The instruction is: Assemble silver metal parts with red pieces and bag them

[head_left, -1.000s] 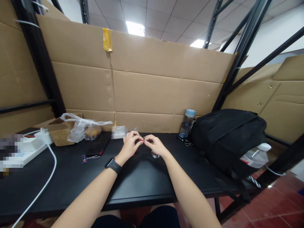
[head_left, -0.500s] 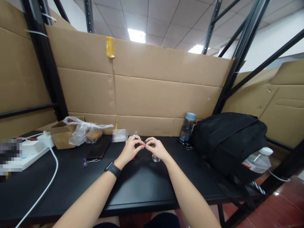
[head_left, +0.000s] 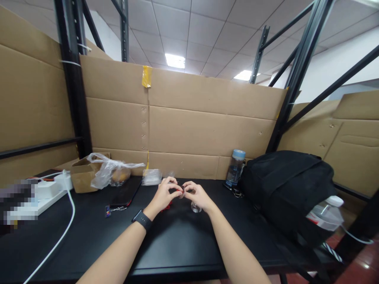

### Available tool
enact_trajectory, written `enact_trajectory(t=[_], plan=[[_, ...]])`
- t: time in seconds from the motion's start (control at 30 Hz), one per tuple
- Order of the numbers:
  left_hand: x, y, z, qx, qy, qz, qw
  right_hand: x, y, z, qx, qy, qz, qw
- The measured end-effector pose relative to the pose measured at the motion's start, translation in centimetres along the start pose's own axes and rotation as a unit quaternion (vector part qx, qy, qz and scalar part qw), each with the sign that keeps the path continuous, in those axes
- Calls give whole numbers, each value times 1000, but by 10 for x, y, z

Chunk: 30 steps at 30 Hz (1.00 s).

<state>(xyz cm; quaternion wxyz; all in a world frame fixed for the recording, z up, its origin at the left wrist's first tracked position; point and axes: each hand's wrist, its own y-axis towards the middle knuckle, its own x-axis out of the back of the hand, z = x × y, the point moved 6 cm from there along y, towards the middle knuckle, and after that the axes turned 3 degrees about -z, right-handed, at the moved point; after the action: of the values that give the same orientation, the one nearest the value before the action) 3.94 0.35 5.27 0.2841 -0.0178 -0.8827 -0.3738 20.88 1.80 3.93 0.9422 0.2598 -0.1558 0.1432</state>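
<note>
Head view: tiny red piece (head_left: 179, 190) between left hand (head_left: 164, 197) and right hand (head_left: 199, 197)

Midway to the black desk's (head_left: 177, 248) back edge rests a small, round, clear container (head_left: 196, 207). Above, left fingers pinch the piece; right fingers are narrow, hold unclear. Clear plastic packets (head_left: 152, 177) lie by the back edge.

We look through one head-worn view, facing forward and down over counter (head_left: 180, 244) from wearer's side. Forearms (head_left: 238, 244) rise from bottom edge; left grip (head_left: 165, 196) and right grip (head_left: 199, 196) show at arm's reach, just below frame middle. View wide: we get cardboard (head_left: 189, 126) straight ahead, ceiling (head_left: 204, 43) along top, box (head_left: 83, 179) toward left, backpack (head_left: 287, 181) right. Counter's near edge falls low in frame.
</note>
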Motion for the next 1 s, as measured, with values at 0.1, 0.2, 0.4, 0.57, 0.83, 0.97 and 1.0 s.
enact_trajectory(t=[0.1, 0.2, 0.4, 0.57, 0.83, 0.97, 1.0], plan=[[-2, 0, -1, 2, 3, 10, 1000, -2, -1, 1, -7, -24, 2, 1000], [-1, 0, -7, -9, -25, -14, 1000, -3, -2, 7, 16, -105, -8, 994], [-9, -4, -12, 3, -12, 18, 1000, -4, -7, 17, 85, -237, -13, 968], [-18, -8, -3, 18, 23, 74, 997, -3, -7, 14, 77, -237, -9, 969], [-25, -8, -4, 36, 56, 83, 994, 4, -4, 16, 67, -205, -23, 976], [-23, -8, -10, 40, 81, 65, 994, 6, -3, 18, 56, -191, -33, 979], [-22, -8, -13, 35, 85, 61, 994, 6, -3, 18, 56, -193, -27, 979]])
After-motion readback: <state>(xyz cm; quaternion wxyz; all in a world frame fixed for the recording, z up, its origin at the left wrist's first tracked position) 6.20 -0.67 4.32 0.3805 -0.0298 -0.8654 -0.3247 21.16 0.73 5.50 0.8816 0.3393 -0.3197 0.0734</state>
